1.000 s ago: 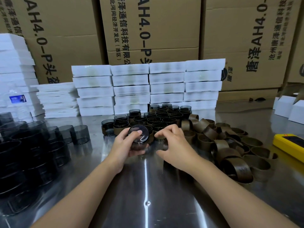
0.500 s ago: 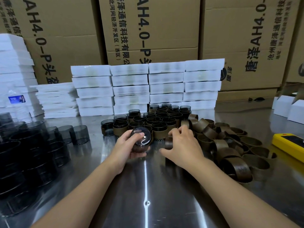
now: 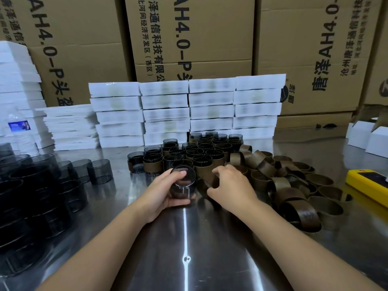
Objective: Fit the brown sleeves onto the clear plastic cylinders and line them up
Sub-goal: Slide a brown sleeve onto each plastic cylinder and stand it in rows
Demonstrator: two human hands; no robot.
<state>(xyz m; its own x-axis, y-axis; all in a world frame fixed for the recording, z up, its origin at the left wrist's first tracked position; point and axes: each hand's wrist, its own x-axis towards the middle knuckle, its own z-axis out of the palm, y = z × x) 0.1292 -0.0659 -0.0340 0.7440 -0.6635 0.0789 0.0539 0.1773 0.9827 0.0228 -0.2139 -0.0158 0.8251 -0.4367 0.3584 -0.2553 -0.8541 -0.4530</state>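
The left hand (image 3: 158, 195) wraps a clear cylinder (image 3: 181, 186) by its wall; the right hand (image 3: 233, 185) curls round a brown sleeve (image 3: 206, 182). Both look light: cylinder rigid and slick, sleeve bendy.

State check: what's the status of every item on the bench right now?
left hand, holding a bare cylinder, no sleeve on it.
right hand, fingers curled round a loose sleeve.
sleeved cylinders, upright, in rows.
sleeve pile, unfitted, jumbled.
bare cylinder stock, stacked, unsleeved.
white boxes, stacked in columns.
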